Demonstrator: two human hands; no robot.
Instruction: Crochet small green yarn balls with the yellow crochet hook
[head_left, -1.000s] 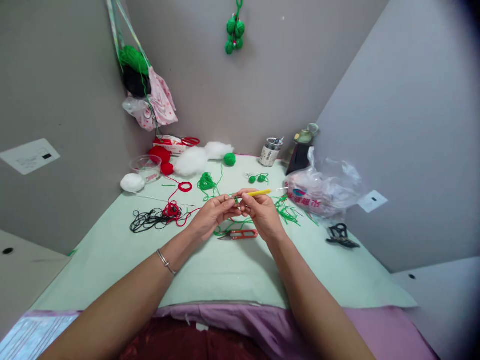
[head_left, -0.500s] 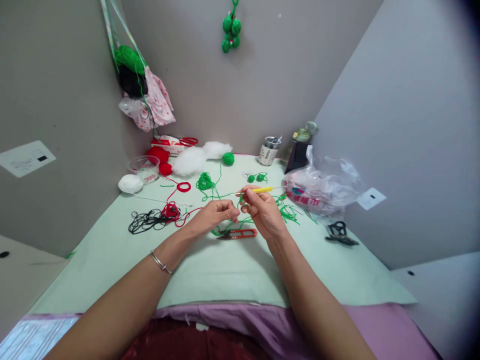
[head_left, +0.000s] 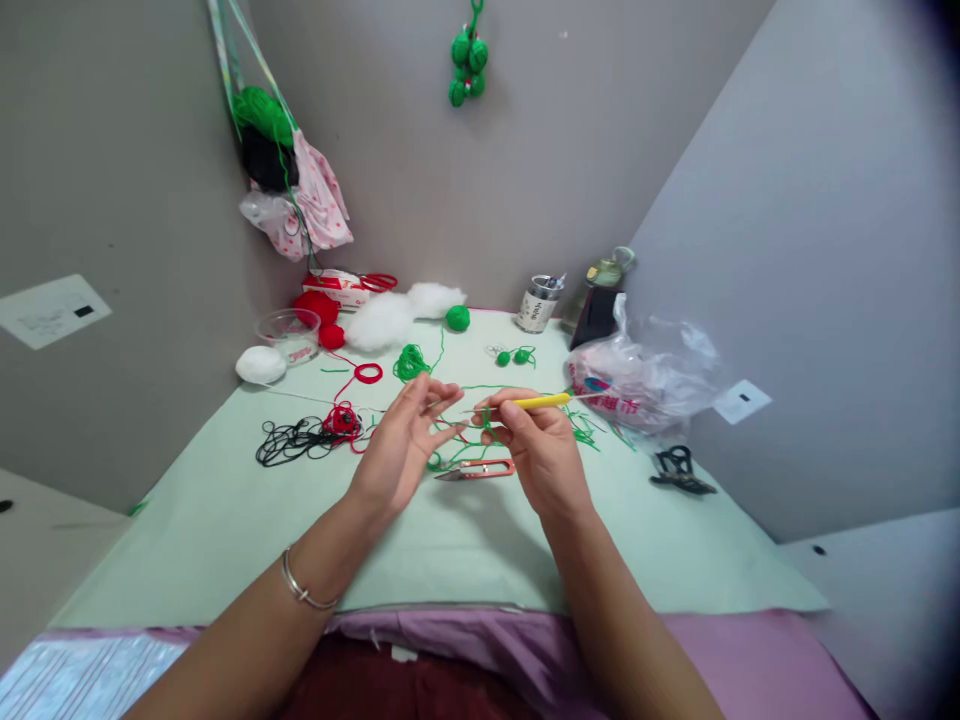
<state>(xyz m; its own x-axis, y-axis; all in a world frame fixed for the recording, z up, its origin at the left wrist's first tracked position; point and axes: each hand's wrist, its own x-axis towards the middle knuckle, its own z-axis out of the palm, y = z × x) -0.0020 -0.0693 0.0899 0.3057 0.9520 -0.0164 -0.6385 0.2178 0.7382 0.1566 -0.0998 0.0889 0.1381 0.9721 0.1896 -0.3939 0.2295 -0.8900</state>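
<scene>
The right hand (head_left: 546, 445) grasped the yellow hook (head_left: 546, 402) and green yarn (head_left: 487, 425); the left hand (head_left: 401, 440) was spread, fingers apart, grip released; the hook lay above the snips (head_left: 480, 469); 2 green balls (head_left: 516, 357) rested beyond it.

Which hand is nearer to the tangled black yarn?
Left: the left hand is a little right of the black yarn; the right hand is farther off on the same side.
</scene>
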